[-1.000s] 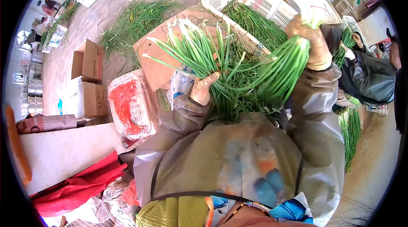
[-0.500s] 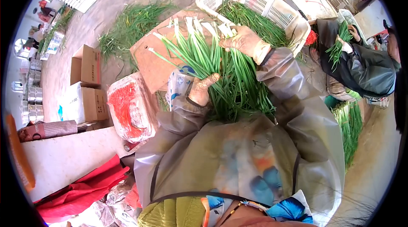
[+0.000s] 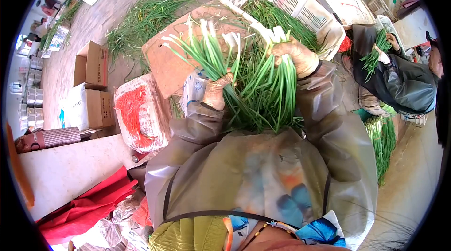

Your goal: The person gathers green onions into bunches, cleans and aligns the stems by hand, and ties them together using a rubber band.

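Note:
My left hand [image 3: 216, 93] is closed around a bunch of chives [image 3: 209, 49], its white stem ends pointing away from me and fanned out. To the right, my right hand [image 3: 299, 57] grips a second bunch of chives [image 3: 284, 76], white ends up, green leaves hanging down. A gap lies between the white ends of the two bunches, while their leaves run together over my lap. Both hands look covered by pale, dirty gloves or soil. Loose chive leaves [image 3: 256, 105] lie between and below the hands.
Ahead stands a white plastic crate [image 3: 300, 6] holding chives. A brown board [image 3: 164, 58] lies before me. At left are red rubber bands [image 3: 133, 110] on a wrapped stack and cardboard boxes [image 3: 96, 65]. On the right a co-worker [image 3: 399, 77] holds greens.
My right hand has moved right and slightly toward me with part of the chives, opening a gap from the left bunch. The left hand has shifted a little left.

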Motion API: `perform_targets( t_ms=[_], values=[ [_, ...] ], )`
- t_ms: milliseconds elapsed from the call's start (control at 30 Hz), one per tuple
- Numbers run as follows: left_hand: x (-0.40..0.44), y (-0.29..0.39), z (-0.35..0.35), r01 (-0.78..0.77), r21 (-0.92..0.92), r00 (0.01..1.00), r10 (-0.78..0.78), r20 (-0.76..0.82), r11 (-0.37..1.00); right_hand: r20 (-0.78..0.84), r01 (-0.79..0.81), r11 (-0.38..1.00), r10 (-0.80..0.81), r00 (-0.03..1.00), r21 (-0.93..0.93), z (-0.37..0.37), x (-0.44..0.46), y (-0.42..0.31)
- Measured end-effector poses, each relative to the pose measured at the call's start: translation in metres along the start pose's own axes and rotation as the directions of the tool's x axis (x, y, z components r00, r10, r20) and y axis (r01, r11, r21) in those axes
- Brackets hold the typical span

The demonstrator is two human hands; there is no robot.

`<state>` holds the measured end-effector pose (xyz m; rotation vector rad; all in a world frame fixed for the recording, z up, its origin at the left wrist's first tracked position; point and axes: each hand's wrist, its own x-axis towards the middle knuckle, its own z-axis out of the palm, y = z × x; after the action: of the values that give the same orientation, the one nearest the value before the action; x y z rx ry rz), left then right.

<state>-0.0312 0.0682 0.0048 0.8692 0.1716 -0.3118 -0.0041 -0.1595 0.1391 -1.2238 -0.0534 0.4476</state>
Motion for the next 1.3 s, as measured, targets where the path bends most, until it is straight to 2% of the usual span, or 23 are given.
perform_targets(
  t_ms=[100, 167, 233, 300, 333, 367, 433, 500, 533, 567, 633, 667, 767, 833, 900, 933, 967, 1033, 1067, 1100, 1167, 1233, 1300],
  values=[
    [0.001, -0.004, -0.008, 0.035, -0.079, 0.998, -0.039, -0.051, 0.996, -0.087, -0.011, 0.999, 0.008, 0.996, -0.035, -0.016, 0.004, 0.0],
    [-0.001, -0.001, -0.005, 0.069, -0.143, 0.99, -0.085, -0.11, 0.987, -0.211, -0.001, 0.93, -0.082, 0.974, -0.367, -0.035, 0.021, 0.015],
    [-0.007, 0.005, 0.005, 0.051, -0.111, 0.992, -0.063, -0.112, 0.993, -0.359, 0.018, 0.9, -0.192, 0.913, -0.435, -0.037, 0.026, 0.024],
    [-0.008, 0.005, 0.01, -0.007, -0.059, 0.994, 0.0, -0.113, 0.998, -0.294, 0.192, 0.924, -0.294, 0.91, -0.33, -0.024, 0.018, 0.022],
    [-0.01, 0.005, 0.014, -0.047, -0.09, 0.996, 0.04, -0.074, 0.995, -0.341, 0.121, 0.96, -0.206, 0.917, -0.253, -0.008, 0.016, 0.021],
    [-0.012, 0.008, 0.018, -0.047, -0.029, 0.998, 0.045, -0.052, 0.998, -0.217, 0.183, 0.939, -0.251, 0.943, -0.291, -0.007, 0.02, 0.032],
    [-0.01, 0.002, 0.017, -0.045, 0.105, 0.999, 0.042, 0.032, 0.993, -0.118, 0.111, 0.925, -0.164, 0.979, -0.363, 0.005, 0.031, 0.046],
    [-0.008, -0.005, 0.021, -0.057, 0.091, 0.997, 0.051, 0.062, 0.994, -0.165, 0.048, 0.789, -0.187, 0.968, -0.613, -0.001, 0.052, 0.064],
    [-0.009, -0.006, 0.023, -0.071, 0.073, 0.995, 0.065, 0.08, 0.995, -0.11, 0.237, 0.753, -0.379, 0.919, -0.614, 0.007, 0.05, 0.062],
    [-0.01, -0.005, 0.024, -0.072, 0.074, 0.995, 0.067, 0.076, 0.995, -0.107, 0.238, 0.754, -0.377, 0.92, -0.612, 0.004, 0.051, 0.063],
    [-0.015, 0.003, 0.026, -0.006, -0.017, 0.999, 0.007, 0.047, 1.0, -0.176, 0.122, 0.86, -0.237, 0.955, -0.496, -0.002, 0.053, 0.063],
    [-0.015, 0.004, 0.025, 0.002, -0.03, 1.0, -0.001, 0.031, 1.0, -0.154, 0.154, 0.908, -0.229, 0.961, -0.39, -0.003, 0.052, 0.066],
    [-0.014, 0.007, 0.027, -0.062, -0.034, 0.998, 0.061, -0.015, 0.998, -0.187, 0.205, 0.905, -0.289, 0.939, -0.372, -0.001, 0.044, 0.063],
    [-0.011, 0.006, 0.024, -0.034, -0.108, 0.999, 0.034, -0.005, 0.994, -0.236, 0.149, 0.956, -0.21, 0.949, -0.253, -0.012, 0.034, 0.045],
    [-0.005, 0.003, 0.012, -0.037, -0.007, 0.999, 0.037, -0.029, 0.999, -0.297, 0.241, 0.944, -0.302, 0.906, -0.223, -0.029, 0.019, 0.02],
    [-0.001, -0.002, 0.006, -0.106, 0.04, 0.994, 0.106, -0.009, 0.994, -0.343, 0.229, 0.943, -0.303, 0.889, -0.241, -0.048, 0.012, 0.011],
    [0.007, -0.009, -0.006, -0.087, -0.046, 0.996, 0.085, -0.041, 0.995, -0.377, 0.237, 0.945, -0.309, 0.873, -0.225, -0.062, 0.003, 0.0],
    [0.009, -0.01, -0.019, -0.075, -0.042, 0.993, 0.071, -0.094, 0.996, -0.431, 0.277, 0.947, -0.321, 0.843, -0.163, -0.083, -0.014, -0.023],
    [0.012, -0.012, -0.023, -0.045, -0.04, 0.99, 0.039, -0.139, 0.998, -0.414, 0.356, 0.901, -0.431, 0.802, -0.25, -0.084, -0.018, -0.03],
    [0.012, -0.012, -0.021, -0.039, -0.041, 0.989, 0.033, -0.141, 0.998, -0.422, 0.22, 0.837, -0.459, 0.782, -0.501, -0.099, -0.015, -0.03],
    [0.01, -0.008, -0.013, -0.089, -0.042, 0.988, 0.083, -0.127, 0.995, -0.383, 0.003, 0.694, -0.402, 0.832, -0.72, -0.13, -0.004, -0.017],
    [0.014, -0.004, -0.006, -0.097, -0.072, 0.991, 0.09, -0.094, 0.993, -0.237, 0.192, 0.878, -0.319, 0.917, -0.438, -0.092, -0.014, -0.016],
    [0.013, -0.005, -0.004, -0.109, -0.128, 0.993, 0.103, -0.05, 0.986, -0.186, 0.091, 0.893, -0.19, 0.964, -0.441, -0.073, -0.006, -0.007]
  ],
)
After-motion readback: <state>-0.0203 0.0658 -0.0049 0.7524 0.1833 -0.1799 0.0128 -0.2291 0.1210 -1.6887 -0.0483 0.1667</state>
